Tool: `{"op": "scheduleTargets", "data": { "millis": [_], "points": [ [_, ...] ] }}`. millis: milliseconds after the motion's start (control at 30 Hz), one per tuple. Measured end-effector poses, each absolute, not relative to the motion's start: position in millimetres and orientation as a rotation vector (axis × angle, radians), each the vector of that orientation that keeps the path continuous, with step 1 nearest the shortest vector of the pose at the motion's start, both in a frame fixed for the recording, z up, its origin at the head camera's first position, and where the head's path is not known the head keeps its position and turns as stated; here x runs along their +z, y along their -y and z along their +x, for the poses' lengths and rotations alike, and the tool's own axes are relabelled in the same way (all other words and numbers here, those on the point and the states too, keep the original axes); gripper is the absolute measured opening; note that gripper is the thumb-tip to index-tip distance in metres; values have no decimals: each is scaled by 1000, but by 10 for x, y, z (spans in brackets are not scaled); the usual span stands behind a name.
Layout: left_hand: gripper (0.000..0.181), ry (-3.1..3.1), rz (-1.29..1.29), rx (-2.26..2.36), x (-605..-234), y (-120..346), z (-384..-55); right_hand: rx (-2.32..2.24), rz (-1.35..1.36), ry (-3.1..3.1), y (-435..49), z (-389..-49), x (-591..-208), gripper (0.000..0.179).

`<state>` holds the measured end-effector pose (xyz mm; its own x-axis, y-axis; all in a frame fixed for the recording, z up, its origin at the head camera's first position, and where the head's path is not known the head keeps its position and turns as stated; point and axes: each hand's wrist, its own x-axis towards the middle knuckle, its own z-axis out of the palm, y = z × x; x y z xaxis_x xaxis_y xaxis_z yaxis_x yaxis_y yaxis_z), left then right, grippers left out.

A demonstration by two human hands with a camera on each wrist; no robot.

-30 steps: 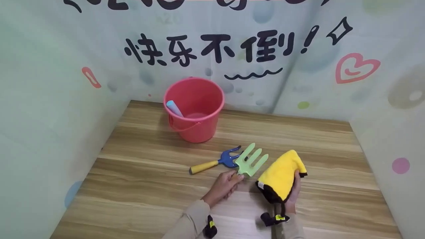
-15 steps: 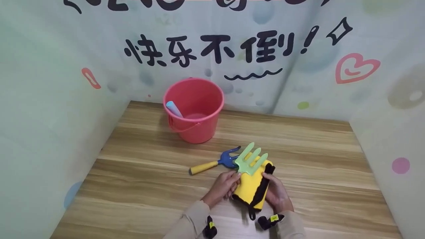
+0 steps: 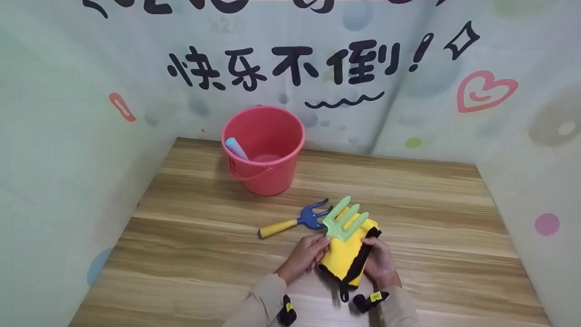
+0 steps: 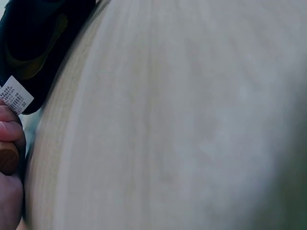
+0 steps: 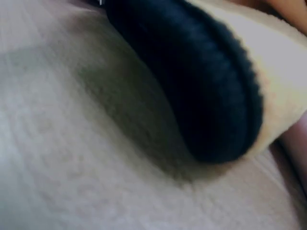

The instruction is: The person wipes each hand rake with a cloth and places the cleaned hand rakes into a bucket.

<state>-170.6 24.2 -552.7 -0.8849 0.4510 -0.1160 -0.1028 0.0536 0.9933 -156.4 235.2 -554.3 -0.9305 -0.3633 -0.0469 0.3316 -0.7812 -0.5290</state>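
My left hand (image 3: 308, 252) grips the wooden handle (image 4: 8, 158) of a pale green garden hand fork (image 3: 342, 225), whose tines point up and away. Behind the fork is a yellow plush cloth (image 3: 345, 259) with black edging and a hanging loop (image 3: 344, 293). My right hand (image 3: 380, 263) holds this cloth by its right side, the thumb over the black edge. The left fingers are right at the cloth's left edge. In the left wrist view a white label (image 4: 17, 96) shows on the cloth's dark border. The right wrist view shows its thick black edge (image 5: 201, 91).
A blue cultivator (image 3: 313, 216) with a yellow handle lies just left of the green fork. Farther back stands a red bucket (image 3: 272, 179), a light blue and lilac cylinder (image 3: 237, 148) leaning inside. A printed cloth wall (image 3: 408, 118) encloses the wooden table (image 3: 190, 254).
The right hand has brought the yellow cloth leftward, from beside the green fork to behind it. The left hand has stayed in place with the fork. The last half second shows only a slight shift.
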Motion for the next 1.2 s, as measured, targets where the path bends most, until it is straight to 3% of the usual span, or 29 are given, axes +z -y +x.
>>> {"op": "scheduleTargets", "data": {
  "millis": [767, 1200],
  "points": [
    [40, -1980, 425, 1811, -5483, -272, -1712, -2809, -341, -462, -2421, -1570, -5564, 42],
    [42, -1940, 443, 1791, -5502, -258, -1711, -2969, -361, -233, -2429, -1540, -5578, 36]
  ]
}}
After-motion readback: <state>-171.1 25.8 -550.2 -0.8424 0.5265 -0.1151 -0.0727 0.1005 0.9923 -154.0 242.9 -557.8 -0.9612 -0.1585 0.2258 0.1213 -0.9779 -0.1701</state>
